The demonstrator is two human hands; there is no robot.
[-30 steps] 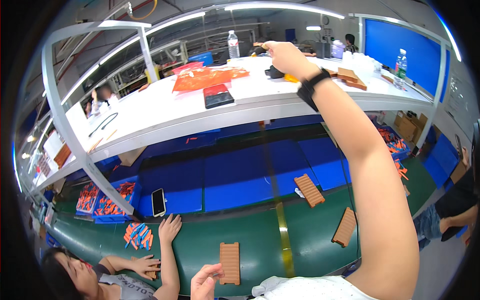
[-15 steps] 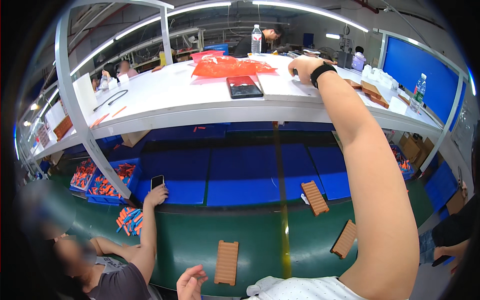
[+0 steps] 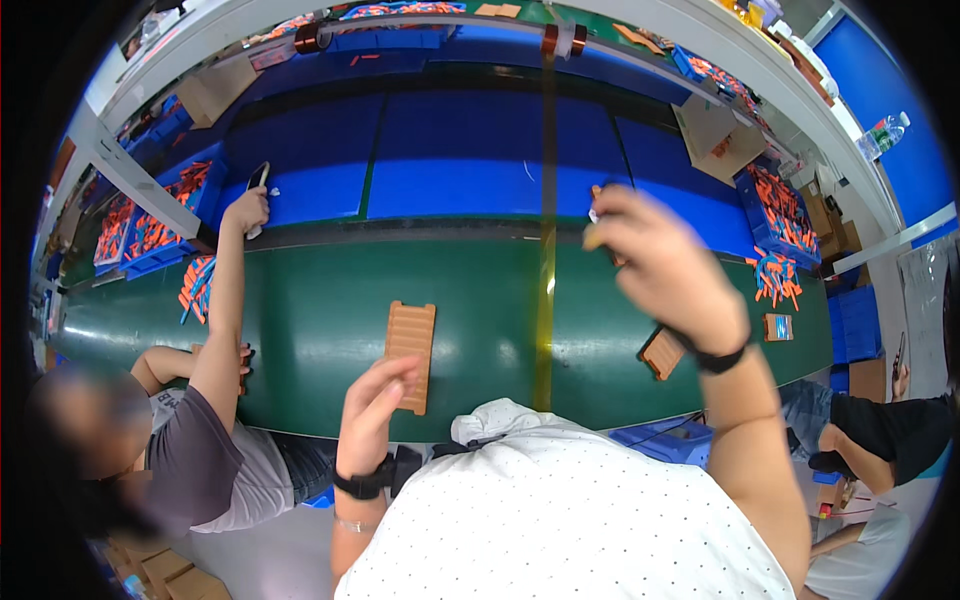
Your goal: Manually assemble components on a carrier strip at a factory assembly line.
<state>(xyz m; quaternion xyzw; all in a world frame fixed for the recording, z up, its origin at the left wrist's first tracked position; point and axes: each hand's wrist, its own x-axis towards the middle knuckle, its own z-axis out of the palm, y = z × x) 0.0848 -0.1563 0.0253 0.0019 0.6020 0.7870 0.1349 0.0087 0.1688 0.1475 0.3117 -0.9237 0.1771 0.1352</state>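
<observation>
On the green bench, a brown ribbed tray point(image 3: 411, 330) lies in front of me. My left hand point(image 3: 376, 405) is over its near left edge, fingers loosely curved and apart, with nothing seen in them. Farther right, my right hand point(image 3: 665, 262) hangs in the air above the bench, smeared by motion. Its fingertips are too blurred to show whether they hold anything. Beneath that hand another brown tray is almost wholly hidden. Close to my right wrist lies a further ribbed tray point(image 3: 662, 355), partly covered by the wrist.
A co-worker's hand point(image 3: 249, 208) at left holds a phone point(image 3: 259, 175) over the blue mat point(image 3: 300, 170). Blue bins point(image 3: 212, 170) of orange and blue pieces stand at left and right, with loose piles point(image 3: 776, 278) beside them. A white shelf frame point(image 3: 130, 165) crosses overhead.
My view has tipped down from the shelf to the bench. My right hand has come back off the shelf top and down over the bench. My left hand now overlaps the near tray.
</observation>
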